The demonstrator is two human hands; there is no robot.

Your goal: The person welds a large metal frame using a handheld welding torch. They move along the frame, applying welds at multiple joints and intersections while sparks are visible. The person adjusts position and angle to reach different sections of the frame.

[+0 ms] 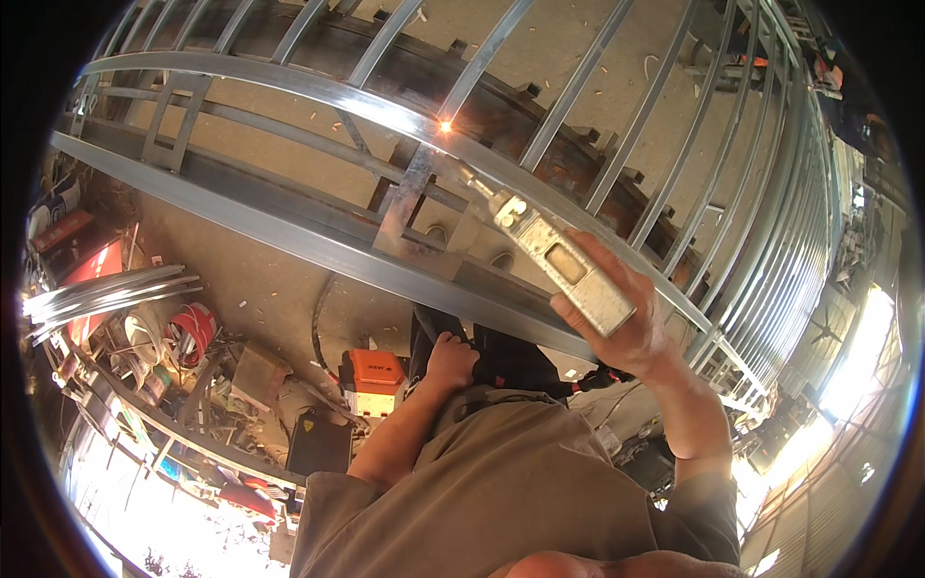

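Note:
My right hand [631, 318] is closed around a boxy, scuffed metal welding torch [564, 262]. The torch's thin nozzle points up and left toward a bright orange weld spot [444, 126]. That glow sits where an upright bar [488, 56] meets the long curved rail [289, 79] of a steel frame. Below the glow, a flat metal plate [409, 191] shows a shiny, heat-marked surface. My left hand [452, 362] is curled closed by my thigh, away from the frame; whether anything is inside its fingers is hidden.
A wide lower rail [260, 231] crosses between my body and the weld. Many parallel bars curve away at right. At left lie a bundle of metal strips [116, 294], a red bucket [193, 332] and an orange-and-white case [374, 380], with a dark cable [318, 328] nearby.

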